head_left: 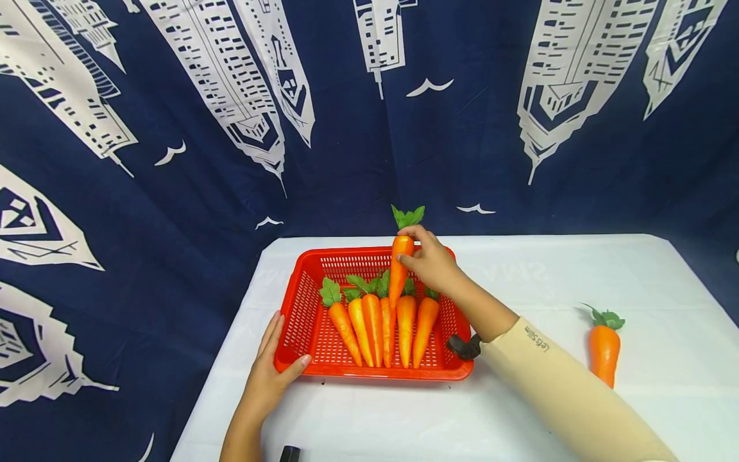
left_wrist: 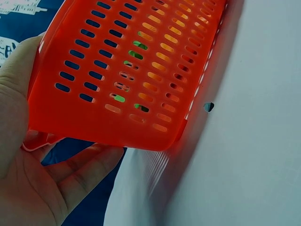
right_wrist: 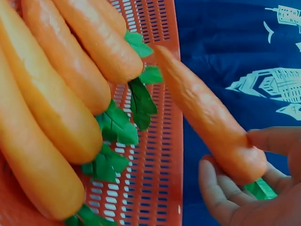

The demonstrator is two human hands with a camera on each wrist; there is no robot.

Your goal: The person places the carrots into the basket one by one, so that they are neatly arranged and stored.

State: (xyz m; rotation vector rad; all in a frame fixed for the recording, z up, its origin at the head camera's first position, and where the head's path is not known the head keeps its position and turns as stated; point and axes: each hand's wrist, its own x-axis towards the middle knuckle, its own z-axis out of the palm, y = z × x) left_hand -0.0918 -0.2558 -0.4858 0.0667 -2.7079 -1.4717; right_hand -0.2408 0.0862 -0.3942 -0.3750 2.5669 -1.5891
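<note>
An orange toy carrot [head_left: 398, 263] with green leaves hangs tip down above the red basket [head_left: 375, 371]. My right hand [head_left: 430, 260] pinches it near its leafy top between thumb and fingers. In the right wrist view this carrot [right_wrist: 211, 117] slants beside the basket's rim, its leaves partly hidden by the hand [right_wrist: 263, 188]. Several carrots [head_left: 369, 330] lie side by side in the basket, leaves toward the back. At the basket's front left corner rests my left hand [head_left: 271, 369], with fairly straight fingers along the side and the thumb at the front rim.
One more carrot [head_left: 603, 353] lies on the white tablecloth [head_left: 519, 410] at the right, partly behind the right sleeve [head_left: 560, 378]. A dark blue curtain [head_left: 358, 154] with white buildings hangs behind the table. A small black object [head_left: 290, 454] shows at the front edge.
</note>
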